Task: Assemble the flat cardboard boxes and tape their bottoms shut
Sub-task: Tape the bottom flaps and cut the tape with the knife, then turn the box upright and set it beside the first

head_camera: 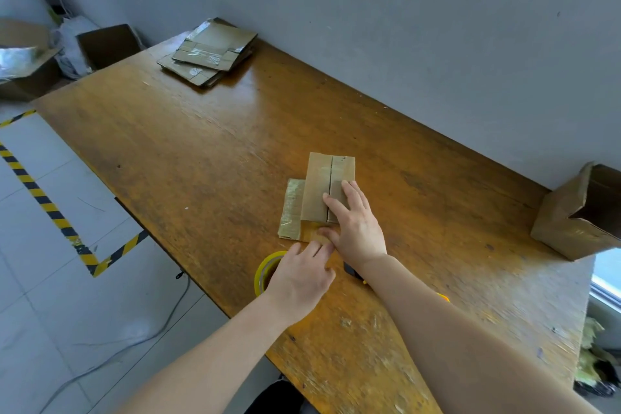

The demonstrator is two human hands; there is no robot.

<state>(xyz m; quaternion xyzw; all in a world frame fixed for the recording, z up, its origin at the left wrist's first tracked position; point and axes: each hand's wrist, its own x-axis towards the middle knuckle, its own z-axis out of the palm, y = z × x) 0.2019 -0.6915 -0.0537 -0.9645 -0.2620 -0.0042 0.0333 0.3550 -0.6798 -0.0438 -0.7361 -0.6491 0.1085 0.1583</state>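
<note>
— Roughly, how far along is the job?

— Midway on this unit, as I read it from my console. One cardboard box (319,191) stands at centre frame on the table (168,131), erected, bottom up, with both flaps folded shut. The seam (331,178) between them looks untaped.

— And the hands?

— My right hand (356,228) lies flat on the flaps, fingers straight, pressing them down. My left hand (299,279) sits just below the box, over the yellow tape roll (263,270), fingertips at the box's near face. Whether they pinch a tape end, I cannot tell.

— What remains?

— Taping this seam, I judge. After that comes the stack of flat boxes (208,54) at upper left. One assembled box (564,222) rests at the right edge, mouth open.
</note>
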